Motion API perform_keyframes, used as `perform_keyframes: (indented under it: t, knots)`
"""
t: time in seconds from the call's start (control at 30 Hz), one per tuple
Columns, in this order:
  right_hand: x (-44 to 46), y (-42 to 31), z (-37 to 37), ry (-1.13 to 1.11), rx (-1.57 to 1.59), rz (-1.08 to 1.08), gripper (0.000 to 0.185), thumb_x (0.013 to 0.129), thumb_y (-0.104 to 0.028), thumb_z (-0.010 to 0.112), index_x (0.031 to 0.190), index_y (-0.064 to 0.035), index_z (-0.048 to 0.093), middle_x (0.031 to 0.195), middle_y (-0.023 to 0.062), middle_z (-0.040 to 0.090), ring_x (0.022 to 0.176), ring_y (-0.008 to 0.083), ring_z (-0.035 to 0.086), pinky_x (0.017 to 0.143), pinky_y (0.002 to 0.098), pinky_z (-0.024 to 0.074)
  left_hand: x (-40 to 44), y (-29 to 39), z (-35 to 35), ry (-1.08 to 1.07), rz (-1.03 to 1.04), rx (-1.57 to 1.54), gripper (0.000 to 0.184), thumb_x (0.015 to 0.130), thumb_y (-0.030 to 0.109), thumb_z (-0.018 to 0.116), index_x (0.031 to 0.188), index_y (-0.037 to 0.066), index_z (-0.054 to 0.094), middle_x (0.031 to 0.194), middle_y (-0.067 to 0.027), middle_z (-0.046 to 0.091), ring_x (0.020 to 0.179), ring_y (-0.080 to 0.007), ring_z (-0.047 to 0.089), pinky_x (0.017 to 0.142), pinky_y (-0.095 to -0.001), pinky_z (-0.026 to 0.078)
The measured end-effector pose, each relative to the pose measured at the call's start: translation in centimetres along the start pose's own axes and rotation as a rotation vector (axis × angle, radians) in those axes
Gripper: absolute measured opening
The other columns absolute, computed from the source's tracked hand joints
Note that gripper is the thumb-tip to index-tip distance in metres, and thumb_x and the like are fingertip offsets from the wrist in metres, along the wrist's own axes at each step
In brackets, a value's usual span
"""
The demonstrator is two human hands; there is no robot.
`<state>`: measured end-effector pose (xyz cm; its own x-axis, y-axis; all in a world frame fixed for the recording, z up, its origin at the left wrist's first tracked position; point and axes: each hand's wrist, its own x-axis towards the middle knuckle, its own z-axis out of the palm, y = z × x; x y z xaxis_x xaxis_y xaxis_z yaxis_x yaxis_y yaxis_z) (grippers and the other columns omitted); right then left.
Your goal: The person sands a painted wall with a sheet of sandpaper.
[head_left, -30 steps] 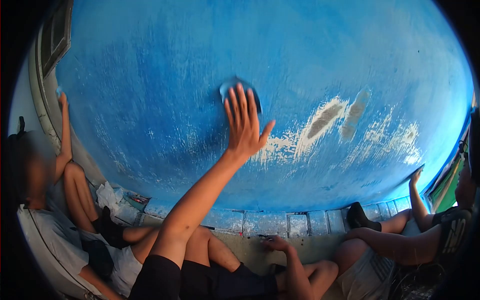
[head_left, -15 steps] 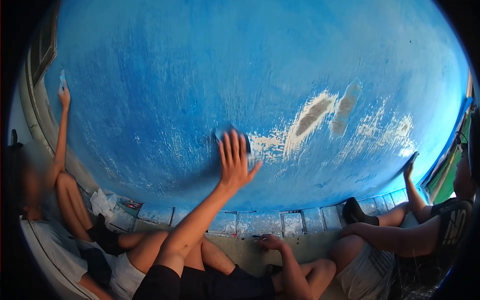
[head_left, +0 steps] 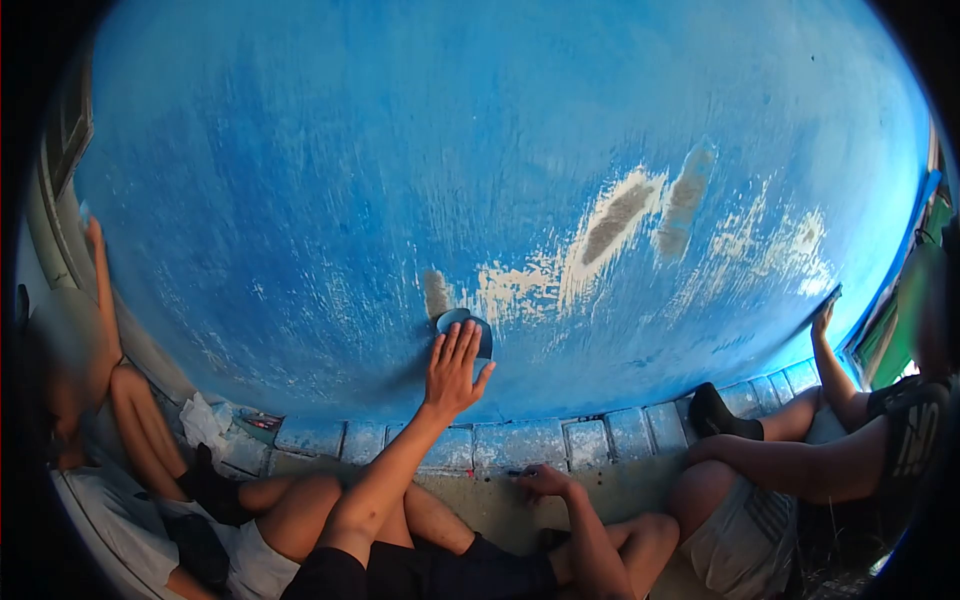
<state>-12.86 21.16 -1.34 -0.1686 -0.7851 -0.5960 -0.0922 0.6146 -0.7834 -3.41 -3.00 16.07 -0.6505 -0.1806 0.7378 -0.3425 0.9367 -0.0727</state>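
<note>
My left hand point(head_left: 457, 368) presses a curled dark grey sheet of sandpaper point(head_left: 484, 340) flat against the blue wall point(head_left: 400, 140), with the fingers laid over it. Just above the sheet, a small grey bare patch point(head_left: 435, 293) shows in the paint. Low in front of me, near the tiled ledge, my right hand point(head_left: 545, 482) is held with curled fingers. A small dark object point(head_left: 516, 473) shows at its fingertips, too small to name.
White scraped areas and a larger grey patch point(head_left: 615, 222) mark the wall. A person on the left reaches a hand point(head_left: 94, 234) to the wall; another on the right holds a hand point(head_left: 823, 318) against it. A tiled ledge point(head_left: 520, 445) and crumpled white plastic point(head_left: 203, 421) lie below.
My left hand has slid down the wall with the sandpaper, uncovering the small grey patch. The hand of the person on the left is lower. My right hand stays about where it was.
</note>
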Motion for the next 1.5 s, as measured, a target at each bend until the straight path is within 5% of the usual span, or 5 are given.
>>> perform_keyframes:
  t: [0.4,0.63,0.97,1.1,1.5]
  knots:
    - [-0.4,-0.2,-0.1,0.009,-0.001,-0.007,0.041,0.09,-0.037,0.06,0.106,0.0012,0.06,0.076,0.0124,0.069,0.06,0.0204,0.068,0.051,0.0312,0.0546,9.6,-0.1,-5.3,0.291,0.143,-0.021,0.048,0.094,0.028,0.048,0.14,0.015,0.043,0.148,-0.006,0.035,0.139,-0.0292,0.027,0.113,-0.0442,0.016]
    - [-0.6,-0.1,0.2,0.047,-0.013,-0.012,0.039,0.088,-0.035,0.062,0.104,0.001,0.061,0.074,0.0121,0.068,0.057,0.0205,0.066,0.05,0.0304,0.0536,-1.2,4.4,-1.9,-0.106,0.09,-0.441,0.042,0.095,0.017,0.047,0.137,0.015,0.046,0.151,-0.0059,0.029,0.14,-0.0299,0.023,0.111,-0.0472,0.022]
    - [-0.3,0.2,-1.2,0.696,0.336,-0.418,0.045,0.095,-0.04,0.05,0.113,0.0012,0.059,0.099,0.0095,0.066,0.083,0.0181,0.062,0.067,0.035,0.0498,-15.7,5.3,4.8,-0.646,-0.614,-1.278,0.044,0.101,0.027,0.04,0.13,-0.005,0.046,0.152,-0.0145,0.022,0.139,-0.0268,0.025,0.109,-0.037,0.027]
    - [-3.0,-2.7,-0.7,0.311,0.771,-0.392,0.062,0.095,-0.055,0.04,0.123,-0.0004,0.053,0.111,0.0131,0.061,0.102,0.0231,0.059,0.086,0.039,0.0467,-12.9,6.5,0.2,-0.751,-1.196,-1.577,0.053,0.099,0.036,0.044,0.131,-0.006,0.045,0.141,-0.0147,0.041,0.126,-0.0206,0.041,0.101,-0.0328,0.038]
    - [-3.3,-3.4,0.2,0.13,0.555,-0.34,0.061,0.094,-0.052,0.045,0.118,0.0027,0.056,0.108,0.0098,0.061,0.096,0.0177,0.058,0.084,0.0337,0.0458,-16.0,5.7,2.6,-0.786,-1.137,-1.758,0.041,0.098,0.038,0.042,0.111,0.001,0.055,0.098,-0.01,0.062,0.085,-0.0205,0.061,0.067,-0.0334,0.049]
